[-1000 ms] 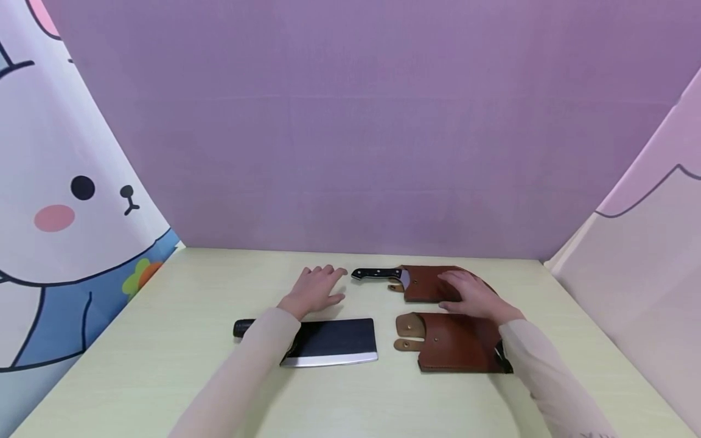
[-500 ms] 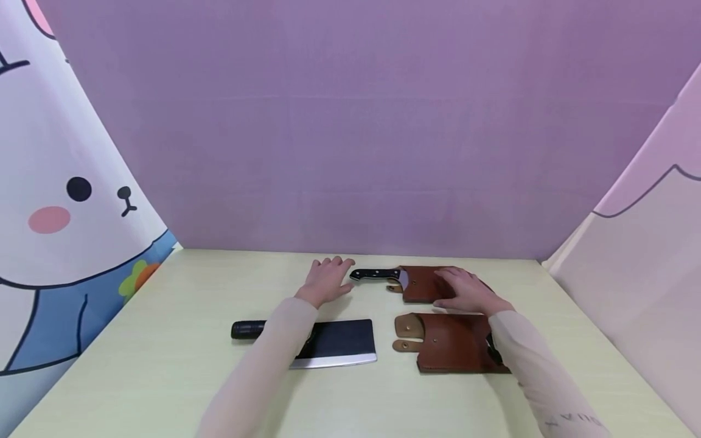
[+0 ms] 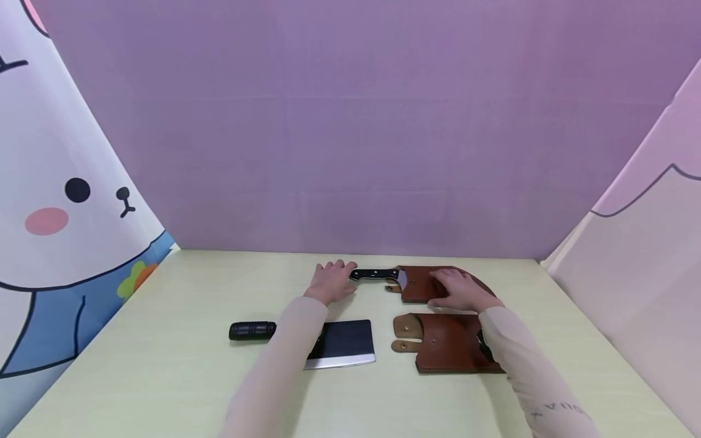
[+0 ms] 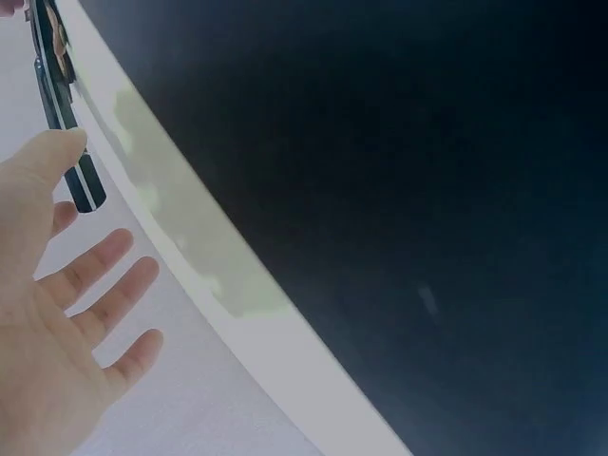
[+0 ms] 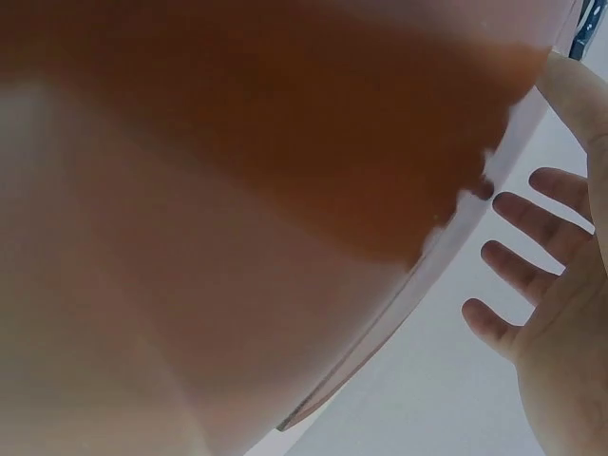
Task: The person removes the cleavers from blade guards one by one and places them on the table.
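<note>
My left hand (image 3: 331, 283), its fingers spread, is at the butt of a riveted black handle (image 3: 375, 274). In the left wrist view the thumb overlaps this handle (image 4: 85, 185), though contact cannot be told. The handle belongs to a knife whose blade sits in a brown leather sheath (image 3: 416, 291) at the back. Over that sheath reaches my right hand (image 3: 461, 290) with loose, parted fingers; whether they touch the leather is unclear. A second brown sheath (image 3: 451, 350) lies nearer, partly under the right forearm. The left sleeve crosses a dark-bladed cleaver (image 3: 347, 340).
The cleaver's black handle (image 3: 252, 330) points left on the pale table (image 3: 164, 365). Tan straps (image 3: 406, 345) stick out from the nearer sheath's left side. A purple backdrop (image 3: 350, 152) rises behind the table, with printed cloth (image 3: 82, 243) at the left.
My left hand has moved right and slightly back, reaching the end of the knife handle. The right hand has shifted slightly left over the back sheath. The knives and sheaths stay in place.
</note>
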